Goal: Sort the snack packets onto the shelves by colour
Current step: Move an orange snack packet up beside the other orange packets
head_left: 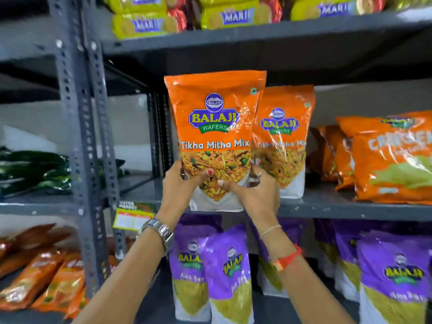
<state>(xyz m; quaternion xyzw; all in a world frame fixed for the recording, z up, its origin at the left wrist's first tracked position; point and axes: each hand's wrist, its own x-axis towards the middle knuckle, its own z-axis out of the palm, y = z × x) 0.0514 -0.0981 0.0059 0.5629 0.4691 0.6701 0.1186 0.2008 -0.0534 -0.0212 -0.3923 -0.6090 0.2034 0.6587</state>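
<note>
An orange Tikha Mitha Mix packet (215,127) stands upright at the front edge of the middle shelf (327,206). My left hand (180,185) grips its lower left side and my right hand (254,190) grips its lower right side. A second identical orange packet (287,136) stands just behind and to the right of it on the same shelf. Further right on this shelf lie other orange packets (392,164).
Purple packets (229,277) fill the shelf below. Yellow biscuit packs (233,15) lie on the top shelf. On the left rack sit dark green packets (32,171) and, lower, orange-red packets (46,277). Grey perforated uprights (88,136) separate the racks.
</note>
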